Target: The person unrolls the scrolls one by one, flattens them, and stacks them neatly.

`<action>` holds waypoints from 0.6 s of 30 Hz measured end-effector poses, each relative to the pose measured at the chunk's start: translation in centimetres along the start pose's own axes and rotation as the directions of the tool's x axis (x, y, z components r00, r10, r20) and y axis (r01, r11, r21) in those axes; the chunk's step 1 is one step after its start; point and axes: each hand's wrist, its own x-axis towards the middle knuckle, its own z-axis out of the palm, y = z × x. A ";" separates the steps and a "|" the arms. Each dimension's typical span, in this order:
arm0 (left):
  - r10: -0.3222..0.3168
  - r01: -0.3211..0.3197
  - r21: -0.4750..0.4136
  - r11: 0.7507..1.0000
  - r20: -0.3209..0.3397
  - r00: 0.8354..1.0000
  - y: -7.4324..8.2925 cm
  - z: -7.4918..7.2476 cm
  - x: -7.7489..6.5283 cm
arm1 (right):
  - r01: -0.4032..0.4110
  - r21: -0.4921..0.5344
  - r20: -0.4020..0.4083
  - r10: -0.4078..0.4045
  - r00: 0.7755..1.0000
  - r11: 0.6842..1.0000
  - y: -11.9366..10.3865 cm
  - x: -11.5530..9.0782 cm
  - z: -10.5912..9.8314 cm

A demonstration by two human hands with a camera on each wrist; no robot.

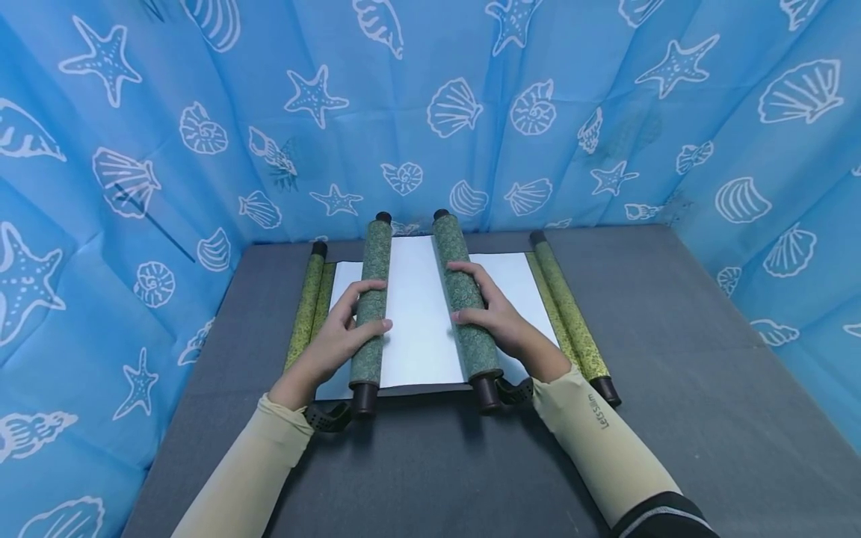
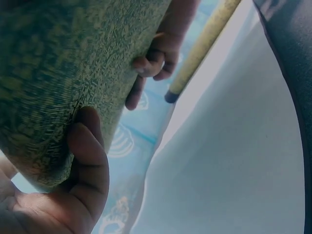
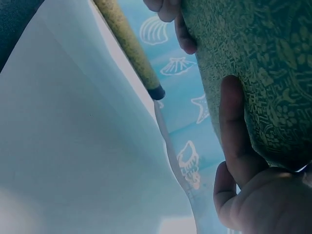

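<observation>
A green patterned scroll is partly unrolled, with white paper [image 1: 420, 314] between its left roll [image 1: 374, 254] and right roll [image 1: 454, 243]. My left hand [image 1: 339, 332] grips the left roll, thumb on its inner side. The right roll is held by my right hand [image 1: 503, 317], its fingers reaching over the top. Both wrist views show curled fingers at the edges of the green rolls [image 2: 53, 73], which are raised above a second scroll. That second scroll lies spread beneath, with a white sheet [image 3: 83, 141] and yellow-green rods at its left end [image 1: 308, 291] and right end [image 1: 572, 306].
A grey cloth-covered table [image 1: 430, 478] lies under everything. A blue curtain [image 1: 403, 104] with white shells and starfish hangs behind and at both sides. Dark knobs [image 1: 364, 400] stick out from the roll ends. Dark bands [image 1: 328, 417] sit at my wrists.
</observation>
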 end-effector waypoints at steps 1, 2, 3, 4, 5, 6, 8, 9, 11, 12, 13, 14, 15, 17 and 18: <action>0.006 -0.006 0.009 1.000 0.002 1.000 0.0 0.0 -0.1 | 0.006 -0.006 0.003 -0.006 1.000 1.000 0.0 -0.1 0.0; 0.013 -0.013 0.024 1.000 0.002 1.000 0.0 0.0 -0.1 | 0.010 -0.008 0.004 -0.010 1.000 1.000 0.0 -0.1 0.0; 0.022 -0.022 0.039 0.999 0.002 1.000 0.0 0.0 -0.2 | 0.013 -0.009 0.006 -0.013 1.000 1.000 0.0 -0.1 -0.1; 0.029 -0.029 0.044 0.999 0.002 1.000 0.0 0.0 -0.3 | 0.013 -0.009 0.009 -0.013 1.000 1.000 0.1 -0.1 -0.1; 0.036 -0.036 0.043 0.998 0.000 0.999 0.1 0.0 -0.3 | 0.011 -0.008 0.010 -0.011 1.000 1.000 0.0 -0.1 -0.1; 0.046 -0.046 0.043 0.998 -0.003 0.999 0.0 0.0 -0.3 | 0.007 -0.002 0.009 -0.007 1.000 1.000 0.1 -0.1 -0.1; 0.052 -0.052 0.039 0.998 -0.014 0.999 0.0 0.0 -0.3 | -0.002 0.012 0.004 0.002 1.000 1.000 0.1 -0.1 -0.2; 0.049 -0.049 0.033 0.998 -0.018 0.999 0.0 0.0 -0.2 | -0.007 0.022 0.000 0.007 1.000 1.000 0.1 0.0 -0.2; 0.032 -0.032 0.007 0.999 -0.020 0.999 0.0 0.0 -0.1 | -0.008 0.043 -0.005 0.009 1.000 0.999 0.1 0.0 -0.3; 0.024 -0.024 0.003 1.000 -0.021 0.999 0.0 -0.1 -0.1 | -0.007 0.053 -0.008 0.007 1.000 0.999 0.1 0.0 -0.3; 0.012 -0.013 -0.011 1.000 -0.017 1.000 0.0 -0.1 -0.1 | -0.005 0.057 -0.010 0.006 1.000 0.998 0.1 0.1 -0.3; 0.005 -0.006 -0.030 1.000 -0.012 1.000 0.0 -0.1 0.0 | -0.005 0.060 -0.013 0.006 1.000 0.998 0.1 0.1 -0.3; 0.000 0.000 -0.048 0.999 -0.008 1.000 0.1 -0.2 0.0 | -0.003 0.060 -0.013 0.004 1.000 0.998 0.1 0.1 -0.3; 0.000 0.000 -0.064 0.998 -0.005 1.000 0.1 -0.3 0.0 | -0.001 0.059 -0.017 0.002 1.000 0.998 0.1 0.1 -0.3; 0.005 -0.005 -0.072 0.997 0.000 1.000 0.1 -0.4 0.1 | -0.001 0.059 -0.020 0.002 1.000 0.998 0.1 0.1 -0.3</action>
